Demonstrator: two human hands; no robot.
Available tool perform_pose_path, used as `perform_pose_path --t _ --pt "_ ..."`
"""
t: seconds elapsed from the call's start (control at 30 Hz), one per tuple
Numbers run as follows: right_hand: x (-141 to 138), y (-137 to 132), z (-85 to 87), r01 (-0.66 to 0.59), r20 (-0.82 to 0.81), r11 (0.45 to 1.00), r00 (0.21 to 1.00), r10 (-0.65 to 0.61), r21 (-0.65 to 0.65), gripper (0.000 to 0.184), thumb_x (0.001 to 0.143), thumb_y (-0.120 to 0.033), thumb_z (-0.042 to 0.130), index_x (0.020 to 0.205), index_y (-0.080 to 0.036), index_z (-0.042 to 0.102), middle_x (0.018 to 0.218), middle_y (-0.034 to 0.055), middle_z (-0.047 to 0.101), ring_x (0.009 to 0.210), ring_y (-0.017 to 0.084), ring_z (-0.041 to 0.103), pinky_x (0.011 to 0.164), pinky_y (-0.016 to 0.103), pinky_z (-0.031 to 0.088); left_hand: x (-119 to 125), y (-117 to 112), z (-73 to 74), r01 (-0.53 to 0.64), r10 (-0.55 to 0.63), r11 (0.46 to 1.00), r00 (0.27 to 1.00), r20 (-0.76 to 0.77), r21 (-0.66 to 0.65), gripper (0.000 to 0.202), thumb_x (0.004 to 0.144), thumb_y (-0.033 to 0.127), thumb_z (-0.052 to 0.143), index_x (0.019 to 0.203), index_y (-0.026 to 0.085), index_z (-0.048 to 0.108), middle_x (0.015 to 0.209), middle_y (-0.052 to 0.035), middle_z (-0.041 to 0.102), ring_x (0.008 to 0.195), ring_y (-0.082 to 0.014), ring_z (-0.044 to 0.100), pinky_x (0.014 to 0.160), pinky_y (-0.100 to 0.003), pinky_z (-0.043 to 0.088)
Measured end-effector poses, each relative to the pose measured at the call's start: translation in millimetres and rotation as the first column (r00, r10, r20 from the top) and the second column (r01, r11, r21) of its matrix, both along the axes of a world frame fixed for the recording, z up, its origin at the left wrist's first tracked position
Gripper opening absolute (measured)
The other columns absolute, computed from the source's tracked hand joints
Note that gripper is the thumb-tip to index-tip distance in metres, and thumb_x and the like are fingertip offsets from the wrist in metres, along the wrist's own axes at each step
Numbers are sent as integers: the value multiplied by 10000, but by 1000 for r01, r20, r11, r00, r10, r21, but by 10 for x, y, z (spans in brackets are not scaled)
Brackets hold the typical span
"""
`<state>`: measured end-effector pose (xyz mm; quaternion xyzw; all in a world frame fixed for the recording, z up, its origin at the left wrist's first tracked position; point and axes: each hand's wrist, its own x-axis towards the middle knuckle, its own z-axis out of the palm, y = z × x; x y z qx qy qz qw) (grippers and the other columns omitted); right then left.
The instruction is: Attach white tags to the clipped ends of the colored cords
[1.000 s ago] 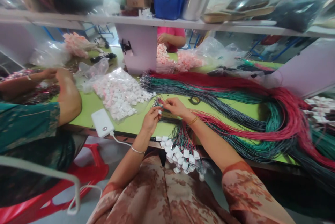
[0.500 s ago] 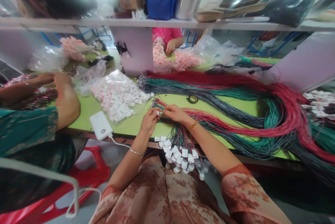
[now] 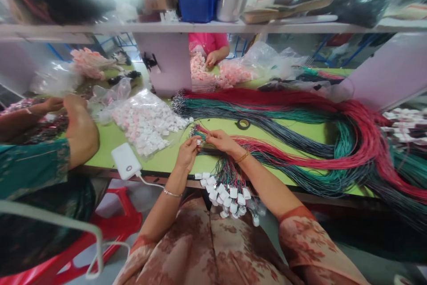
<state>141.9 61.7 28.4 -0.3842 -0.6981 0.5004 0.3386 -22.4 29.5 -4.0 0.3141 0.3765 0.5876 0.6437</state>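
Over the front of the green table, my left hand (image 3: 187, 152) pinches a small white connector housing (image 3: 199, 142). Close beside it, my right hand (image 3: 220, 141) has its fingers closed on a thin wire at the connector; its colour is hard to make out. Behind both hands lie the crimped ends of a red, green and black wire bundle (image 3: 196, 130). Below my right hand, wires with white connectors (image 3: 230, 196) on their ends hang over the table edge. A clear bag of loose white connector housings (image 3: 143, 120) lies to the left of my hands.
A white power bank (image 3: 126, 161) with a cable lies at the table's front edge. Long red, green and black wires (image 3: 350, 134) curve across the right side. A roll of black tape (image 3: 243, 124) lies among them. Co-workers sit at left and across, beneath a shelf (image 3: 233, 28).
The whole view has shifted slightly. My hands stay together at the connector, with the right fingers a little farther from the left ones.
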Motion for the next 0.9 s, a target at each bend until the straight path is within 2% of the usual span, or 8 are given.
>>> perform_pose_path --t 0.1,0.27,0.4,0.57,0.63,0.8,0.9 --pt "-7 -6 -1 -11 3 998 1000 11 57 272 787 -388 518 628 -175 465 539 -59 376 531 71 306 519 217 256 -10 13 -8 16 -15 1000 999 52 -16 259 665 282 814 862 143 719 805 -45 683 651 -90 561 618 -223 439" --pt "-4 9 -69 -32 111 987 994 14 158 246 790 -366 489 647 -166 495 581 -44 426 567 84 358 550 220 291 -3 18 -27 30 -27 999 998 60 -39 279 642 282 822 861 148 713 760 -26 658 619 -78 537 604 -215 431" --pt "-30 -15 -95 -9 194 973 980 -37 229 242 818 -347 484 660 -166 507 591 -34 463 569 93 384 561 226 292 40 5 -61 39 -39 999 999 -35 0 289 654 325 807 858 144 710 744 -20 645 613 -78 520 592 -217 412" --pt "-52 -79 -67 -8 297 925 948 -113 379 215 860 -284 490 678 -173 520 603 -19 506 559 102 384 566 239 275 44 1 -83 -14 24 998 983 -180 55 331 648 400 799 833 142 706 683 -4 612 582 -77 480 564 -217 385" --pt "-55 -90 -62 -23 317 920 942 -111 392 192 861 -263 490 701 -172 545 621 -12 536 563 107 402 576 240 288 41 0 -79 -24 33 998 983 -178 52 353 642 421 801 834 144 698 696 -10 620 585 -80 486 565 -220 387" --pt "-97 -117 -44 49 362 916 909 -206 399 198 842 -247 514 660 -172 533 596 -2 537 557 112 411 562 241 279 60 -17 -72 -22 42 996 972 -230 88 357 652 443 793 804 140 680 687 -10 616 571 -79 483 556 -223 384" --pt "-74 -144 9 21 337 940 931 -143 340 216 870 -303 504 709 -167 549 629 0 556 567 109 423 564 237 295 46 -22 -68 -26 42 997 967 -253 66 366 671 459 777 798 140 650 625 8 578 544 -75 480 532 -215 367"
